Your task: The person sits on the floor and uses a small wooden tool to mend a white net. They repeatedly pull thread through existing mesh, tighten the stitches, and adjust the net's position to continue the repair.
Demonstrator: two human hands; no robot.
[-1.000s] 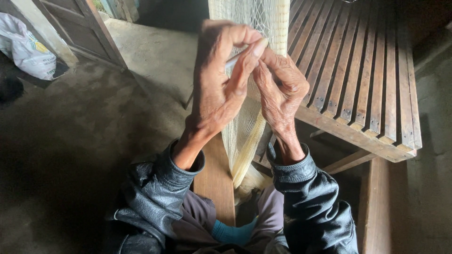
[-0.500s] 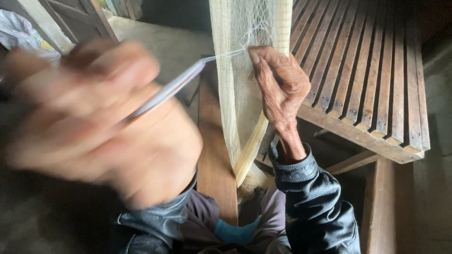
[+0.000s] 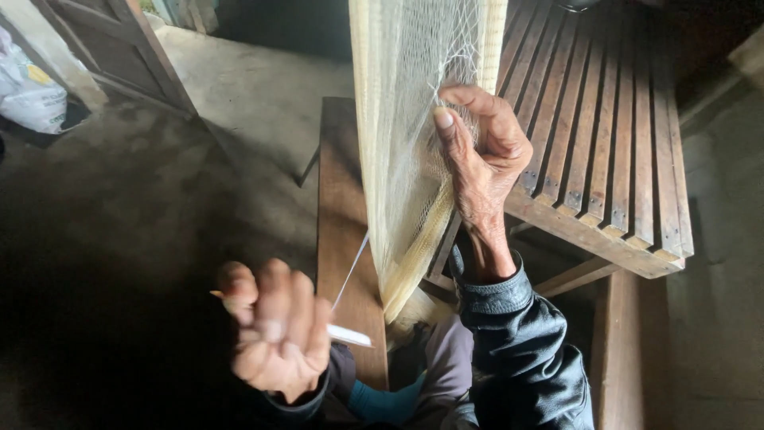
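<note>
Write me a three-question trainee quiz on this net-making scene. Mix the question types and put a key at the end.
1. True or false: the right hand pinches the pale net between thumb and fingers.
2. Multiple choice: what does the left hand hold? A) a pair of scissors B) a slim white tool with a thread running up to the net C) a wooden mallet
3. Short answer: what stands behind the net, to the right?

Key
1. True.
2. B: the slim white tool sticks out of the fist, and the thread runs from it to the net.
3. A slatted wooden bench.
</note>
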